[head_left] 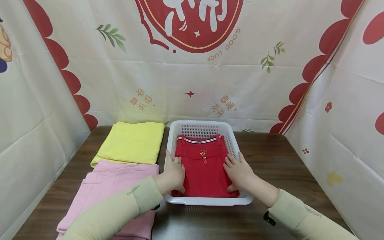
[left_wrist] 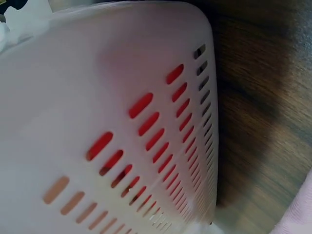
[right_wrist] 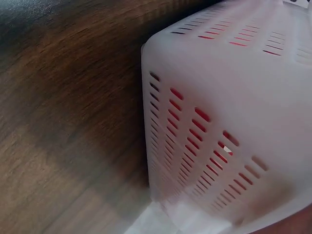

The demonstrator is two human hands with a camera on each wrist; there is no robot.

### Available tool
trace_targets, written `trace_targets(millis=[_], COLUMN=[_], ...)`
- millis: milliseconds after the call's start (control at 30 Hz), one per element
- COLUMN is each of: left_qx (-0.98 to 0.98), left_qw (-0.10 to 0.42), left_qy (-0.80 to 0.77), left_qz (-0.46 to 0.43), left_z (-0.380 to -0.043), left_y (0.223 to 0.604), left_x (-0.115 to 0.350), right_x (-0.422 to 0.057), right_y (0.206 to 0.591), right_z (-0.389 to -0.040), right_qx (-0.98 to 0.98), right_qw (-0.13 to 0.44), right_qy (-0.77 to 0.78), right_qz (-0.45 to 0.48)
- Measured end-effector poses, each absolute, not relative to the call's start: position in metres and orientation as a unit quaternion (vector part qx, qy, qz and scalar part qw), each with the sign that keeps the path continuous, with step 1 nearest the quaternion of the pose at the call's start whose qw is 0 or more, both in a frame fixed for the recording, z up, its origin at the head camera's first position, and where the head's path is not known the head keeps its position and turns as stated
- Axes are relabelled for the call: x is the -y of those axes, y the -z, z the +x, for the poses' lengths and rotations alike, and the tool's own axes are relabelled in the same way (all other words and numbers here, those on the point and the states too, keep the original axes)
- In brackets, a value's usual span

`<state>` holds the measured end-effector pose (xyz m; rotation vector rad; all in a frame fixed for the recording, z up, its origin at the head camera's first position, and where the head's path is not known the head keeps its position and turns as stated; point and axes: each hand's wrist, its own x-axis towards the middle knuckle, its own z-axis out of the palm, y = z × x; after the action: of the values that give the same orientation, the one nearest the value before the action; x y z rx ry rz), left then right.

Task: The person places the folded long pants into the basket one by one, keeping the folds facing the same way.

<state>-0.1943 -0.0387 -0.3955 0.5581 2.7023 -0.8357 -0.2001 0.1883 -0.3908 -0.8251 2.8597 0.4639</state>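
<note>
Folded red trousers (head_left: 204,176) with a striped waistband, belt loops and a small embroidered motif lie flat inside a white plastic basket (head_left: 210,201). My left hand (head_left: 175,173) rests on their left edge, just inside the basket's left wall. On the opposite side my right hand (head_left: 240,173) presses the right edge, fingers spread over the cloth. Both wrist views show the slotted outer walls of the basket (left_wrist: 112,63), with red cloth behind the slots; the fingers are hidden there.
Left of the basket lie a folded yellow garment (head_left: 135,141) and, nearer me, folded pink garments (head_left: 120,176). All stand on a dark wooden table (head_left: 276,160). A printed cloth (head_left: 192,76) hangs behind the table and along its sides.
</note>
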Motion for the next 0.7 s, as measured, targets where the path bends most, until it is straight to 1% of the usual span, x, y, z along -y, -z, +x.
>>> trace_targets(millis=[333,533,700], left_qx=[-0.94,-0.948,-0.956], left_qw=[0.123,0.11,0.13], left_qy=[0.25,0.201,0.141], left_qz=[0.198,0.221,0.224], left_z=[-0.196,-0.195,-0.202], left_y=[0.397,0.393,0.383], left_x=[0.043,0.051,0.06], right_x=[-0.196,-0.199,-0.203], right_y=[0.398,0.392,0.382], right_z=[-0.206,-0.207,-0.213], right_qx=[-0.951,-0.952,-0.951], right_qw=[0.061,0.085,0.12], right_qy=[-0.127,-0.1,-0.049], right_qz=[-0.274,-0.277,-0.28])
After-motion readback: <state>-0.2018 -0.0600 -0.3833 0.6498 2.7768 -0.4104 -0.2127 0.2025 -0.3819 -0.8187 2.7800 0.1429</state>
